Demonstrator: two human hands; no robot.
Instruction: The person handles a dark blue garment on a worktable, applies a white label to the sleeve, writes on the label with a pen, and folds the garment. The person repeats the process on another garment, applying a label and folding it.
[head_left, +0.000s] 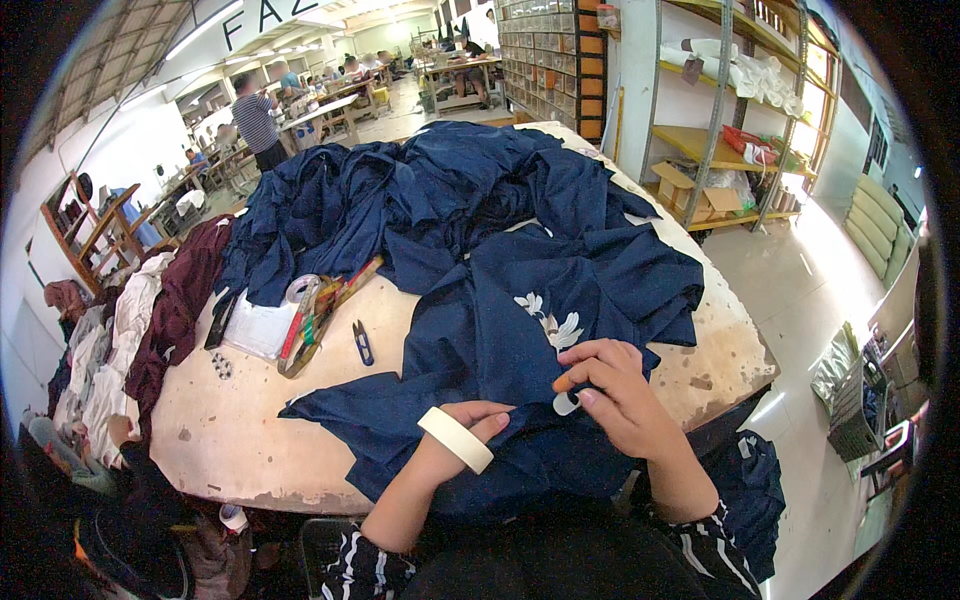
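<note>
A navy blue fabric piece (465, 337) with a white flower motif (561, 330) spreads over the table's near edge in front of me. My left hand (487, 415) pinches its near part between thumb and fingers. Around that hand, near the wrist, sits a roll of cream tape (476, 453). My right hand (611, 390) is just to the right, below the flower, with a small white piece (566, 403), perhaps tape or a sticker, between its fingertips. One of its fingers has an orange covering (561, 384).
Thread snips (364, 345), a measuring tape (291, 334) and a paper pad (259, 326) lie on the wooden table (225, 420). Navy cloth (450, 180) is heaped behind, maroon cloth (180, 300) at left. Another person's hand (120, 430) shows at lower left. A metal shelf (720, 112) stands right.
</note>
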